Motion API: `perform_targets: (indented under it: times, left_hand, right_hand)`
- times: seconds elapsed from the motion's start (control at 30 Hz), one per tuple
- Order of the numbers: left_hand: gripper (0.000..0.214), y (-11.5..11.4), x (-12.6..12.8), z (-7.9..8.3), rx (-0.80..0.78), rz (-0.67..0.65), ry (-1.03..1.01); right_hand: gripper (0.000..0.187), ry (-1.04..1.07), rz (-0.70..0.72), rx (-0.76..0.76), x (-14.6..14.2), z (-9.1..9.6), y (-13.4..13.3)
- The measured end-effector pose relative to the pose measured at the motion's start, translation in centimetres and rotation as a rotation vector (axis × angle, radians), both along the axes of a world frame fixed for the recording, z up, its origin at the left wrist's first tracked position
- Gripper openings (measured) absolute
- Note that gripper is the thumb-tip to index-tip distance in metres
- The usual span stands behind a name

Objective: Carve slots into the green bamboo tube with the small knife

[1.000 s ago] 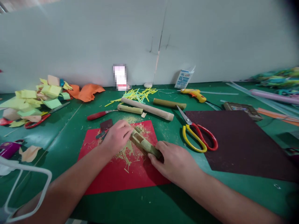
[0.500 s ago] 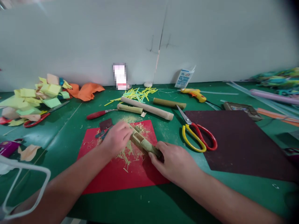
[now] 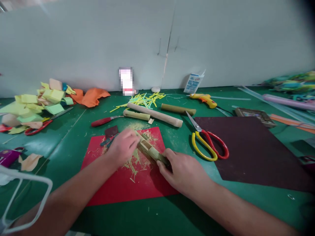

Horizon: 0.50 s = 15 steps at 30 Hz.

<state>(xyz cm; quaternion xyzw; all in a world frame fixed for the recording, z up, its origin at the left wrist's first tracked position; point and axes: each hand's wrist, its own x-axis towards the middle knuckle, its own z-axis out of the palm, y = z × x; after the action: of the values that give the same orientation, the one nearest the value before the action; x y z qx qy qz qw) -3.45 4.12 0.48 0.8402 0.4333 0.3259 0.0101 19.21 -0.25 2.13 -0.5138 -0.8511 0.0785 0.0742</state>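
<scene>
A length of bamboo tube (image 3: 154, 153) with a rectangular opening cut in its upper side lies slanted over a red sheet (image 3: 113, 190). My right hand (image 3: 184, 167) is wrapped round its near end. At the far end, my left hand (image 3: 124, 146) is closed with its fingers against the tube; the fingertips are partly hidden and slightly blurred. Pale shavings (image 3: 133, 168) and dust are scattered on the sheet around the tube. A small dark brown square (image 3: 111, 131) lies just beyond my left hand.
Behind the hands lie a red-handled carving tool (image 3: 102, 122), several bamboo pieces (image 3: 157, 114) and yellow strips (image 3: 140, 98). Scissors (image 3: 206, 141) rest partly on a large dark sheet (image 3: 248, 150) at right. A yellow glue gun (image 3: 205, 99) is farther back; folded papers (image 3: 31, 105) pile up left.
Both hands and the bamboo tube stay almost in place. My left hand shifts only very slightly at the tube's far end.
</scene>
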Motion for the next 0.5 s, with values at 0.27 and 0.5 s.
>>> perform_targets:
  times: [0.27,0.5]
  left_hand:
    - [0.018,-0.15,0.09,0.07,0.006,-0.031,0.003]
    - [0.019,-0.24,0.16,0.09,0.011,-0.019,0.018]
  right_hand:
    - [0.018,-0.018,-0.002,0.001,-0.01,0.08,-0.03]
    - [0.017,-0.011,0.004,0.004,-0.02,0.23,0.03]
